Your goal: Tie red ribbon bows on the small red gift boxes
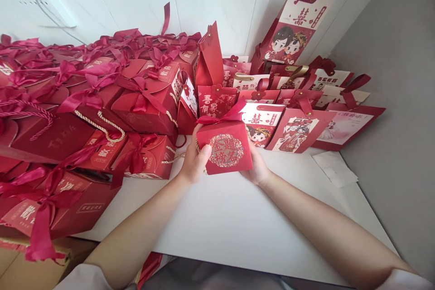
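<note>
Between my two hands is a small red gift box (224,149), raised above the white table. A round gold-patterned emblem with dark characters decorates the side facing me, and a magenta ribbon bow (224,115) tops it. My left hand (195,158) grips its left side, thumb pressed on the front face. My right hand (258,167) supports the right side and lower corner; most of its fingers are hidden behind the box. A twisted gold cord shows by the left fingers. Right behind the box stand red and white paper gift bags (260,120).
Many ribboned red boxes (146,104) are stacked on the left. Upright gift bags (299,129) fill the back right, one taller bag (292,27) above them. A white paper (335,168) lies on the white table (210,217) by the grey wall. A cardboard box (71,260) is lower left.
</note>
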Demonstrator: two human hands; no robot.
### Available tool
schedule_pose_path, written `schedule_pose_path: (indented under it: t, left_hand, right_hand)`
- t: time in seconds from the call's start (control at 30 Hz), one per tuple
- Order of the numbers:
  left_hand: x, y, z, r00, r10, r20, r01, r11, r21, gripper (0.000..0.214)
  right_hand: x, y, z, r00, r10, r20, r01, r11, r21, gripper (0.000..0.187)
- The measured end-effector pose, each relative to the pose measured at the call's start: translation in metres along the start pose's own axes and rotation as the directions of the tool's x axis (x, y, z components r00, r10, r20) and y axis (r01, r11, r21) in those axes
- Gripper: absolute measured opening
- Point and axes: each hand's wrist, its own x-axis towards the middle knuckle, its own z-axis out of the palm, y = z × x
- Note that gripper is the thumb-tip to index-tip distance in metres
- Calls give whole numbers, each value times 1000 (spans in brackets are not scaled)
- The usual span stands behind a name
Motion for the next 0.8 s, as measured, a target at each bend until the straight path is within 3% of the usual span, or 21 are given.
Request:
schedule_pose_path:
  t: [0.3, 0.5, 0.7, 0.8]
  left_hand:
    - [1, -1, -3, 998, 34, 58, -39, 995, 89, 61]
    - [1, -3, -2, 999, 27, 37, -29, 999, 42, 61]
    - [2, -6, -4, 992, 71, 101, -81, 992, 102, 68]
    - [1, -3, -2, 998, -13, 55, 11, 999, 39, 69]
  right_hand:
    - [0, 0, 0, 1000, -10, 6, 10, 1000, 24, 56]
    - [0, 1, 0, 999, -20, 43, 15, 993, 119, 51]
    - [0, 2, 1, 999, -17, 45, 8, 980, 199, 47]
    - [0, 1, 0, 999, -15, 34, 8, 982, 187, 49]
